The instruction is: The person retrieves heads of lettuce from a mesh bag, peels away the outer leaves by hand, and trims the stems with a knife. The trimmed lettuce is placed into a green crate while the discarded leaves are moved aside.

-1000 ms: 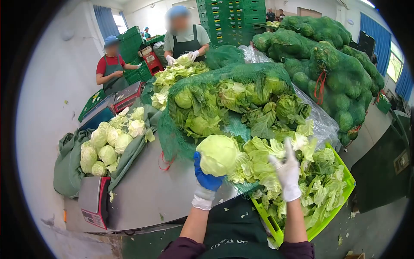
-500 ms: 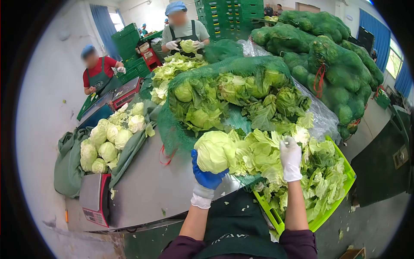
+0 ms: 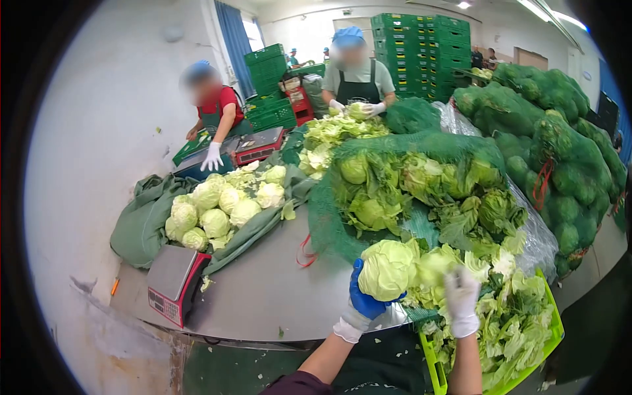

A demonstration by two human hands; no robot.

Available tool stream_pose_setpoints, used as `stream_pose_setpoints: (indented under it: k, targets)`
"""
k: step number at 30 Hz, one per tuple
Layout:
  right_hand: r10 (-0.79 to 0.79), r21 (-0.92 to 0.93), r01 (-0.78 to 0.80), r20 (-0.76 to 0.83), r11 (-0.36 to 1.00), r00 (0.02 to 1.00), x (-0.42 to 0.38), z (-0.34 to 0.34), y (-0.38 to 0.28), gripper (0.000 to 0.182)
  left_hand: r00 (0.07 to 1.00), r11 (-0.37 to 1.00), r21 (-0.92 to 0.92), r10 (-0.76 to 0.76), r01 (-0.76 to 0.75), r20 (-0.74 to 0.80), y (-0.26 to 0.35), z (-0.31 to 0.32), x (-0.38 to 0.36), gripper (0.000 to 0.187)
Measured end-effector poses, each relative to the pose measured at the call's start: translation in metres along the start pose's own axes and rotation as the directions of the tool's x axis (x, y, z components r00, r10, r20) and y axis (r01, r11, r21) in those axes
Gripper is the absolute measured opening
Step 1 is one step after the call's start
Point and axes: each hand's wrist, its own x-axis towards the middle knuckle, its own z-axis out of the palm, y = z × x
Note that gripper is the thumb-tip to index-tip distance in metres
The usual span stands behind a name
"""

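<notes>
"Head view, nearest things first: how did the hands stand?"

"The gloved left hand was cupped half open, its blue palm and fingers supporting a pale cabbage head from below and one side, over the near edge of the metal table. The gloved right hand was beside it, fingers partly bent but blurred. I couldn't tell whether it had hold of the smeared leaf between them."

"What made for good handling there?"

"A broad, steady cradle, I'd judge. Spread fingers kept the round head from rolling without bruising it. The free hand did best to take a loose leaf near its base and peel it outward, sparing the firm layers."

"And the placing?"

"Sensible: the lime-green crate, heaped with loose leaves, was just below the right hand, so a short reach served. Working clear of the green net beyond, with leafy heads in it, lowered the chance of snagging a fingertip."

"Farther off?"

"Paler heads lay in an open cloth sack; behind the table, a person in a dark apron handled cabbage."
</notes>
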Motion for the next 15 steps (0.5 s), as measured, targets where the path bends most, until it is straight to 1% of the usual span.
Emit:
stream_pose_setpoints:
  k: [1, 2, 3, 4, 5, 6, 7, 8, 10, 11, 12, 13, 14, 15]
  targets:
    - [0.026, 0.011, -0.026, -0.065, 1.0, 0.998, 0.006, -0.003, 0.026, 0.015, 1.0, 1.0, 0.001, 0.012, -0.012, 0.002, -0.002, -0.001, -0.003, 0.07]
    - [0.055, 0.022, -0.053, -0.128, 0.998, 0.99, 0.009, -0.002, 0.052, 0.018, 0.978, 0.756, 0.626, 0.199, -0.191, 0.058, -0.006, -0.001, -0.008, 0.069]
    - [0.049, 0.023, -0.046, -0.121, 0.999, 0.991, 0.003, -0.005, 0.068, 0.018, 0.929, 0.15, 0.952, 0.304, -0.267, 0.213, -0.008, -0.002, -0.011, 0.067]
    - [0.129, -0.224, -0.153, -0.12, 0.962, 0.984, 0.0, -0.009, 0.066, 0.024, 0.925, 0.15, 0.951, 0.313, -0.271, 0.214, -0.006, -0.004, -0.009, 0.067]
    - [0.203, -0.458, -0.245, -0.14, 0.854, 0.969, -0.001, -0.011, 0.066, 0.03, 0.986, 0.844, 0.511, 0.136, -0.166, 0.095, -0.003, -0.008, -0.005, 0.067]
    - [0.194, -0.462, -0.234, -0.135, 0.855, 0.972, -0.004, -0.014, 0.063, 0.03, 0.985, 0.959, -0.259, -0.079, 0.118, 0.156, -0.002, -0.011, -0.002, 0.067]
    - [0.448, -0.063, -0.445, 0.041, 0.893, 0.893, -0.002, -0.021, 0.017, 0.035, 0.976, 0.965, -0.222, -0.1, 0.142, 0.193, -0.002, -0.013, -0.002, 0.064]
    - [0.579, 0.293, -0.654, 0.306, 0.698, 0.755, -0.003, -0.022, -0.012, 0.041, 0.977, 0.964, -0.228, -0.092, 0.135, 0.191, -0.004, -0.012, -0.003, 0.064]
    - [0.437, 0.506, -0.622, 0.445, 0.597, 0.782, -0.015, -0.008, -0.012, 0.055, 0.998, 0.997, 0.063, -0.039, 0.042, -0.046, -0.01, -0.003, -0.004, 0.065]
    - [0.31, 0.436, -0.437, 0.333, 0.787, 0.891, -0.026, 0.014, 0.019, 0.059, 0.998, 0.999, 0.043, 0.013, -0.015, 0.064, -0.014, -0.003, -0.003, 0.062]
    - [0.087, 0.28, -0.151, 0.228, 0.948, 0.97, -0.025, 0.025, 0.017, 0.062, 0.998, 0.999, 0.044, 0.018, -0.021, 0.065, -0.015, -0.001, -0.003, 0.062]
    - [0.347, 0.334, -0.498, 0.419, 0.8, 0.839, -0.023, 0.014, -0.004, 0.059, 0.997, 0.999, 0.038, 0.031, -0.034, 0.075, -0.015, 0.0, -0.004, 0.062]
    - [0.524, 0.304, -0.781, 0.604, 0.545, 0.601, -0.021, 0.001, -0.025, 0.055, 0.996, 0.999, 0.031, 0.042, -0.045, 0.083, -0.016, 0.003, -0.006, 0.062]
    - [0.526, 0.3, -0.784, 0.605, 0.544, 0.597, -0.022, 0.008, -0.024, 0.055, 0.993, 0.993, -0.121, 0.01, 0.005, 0.121, -0.013, 0.006, -0.009, 0.061]
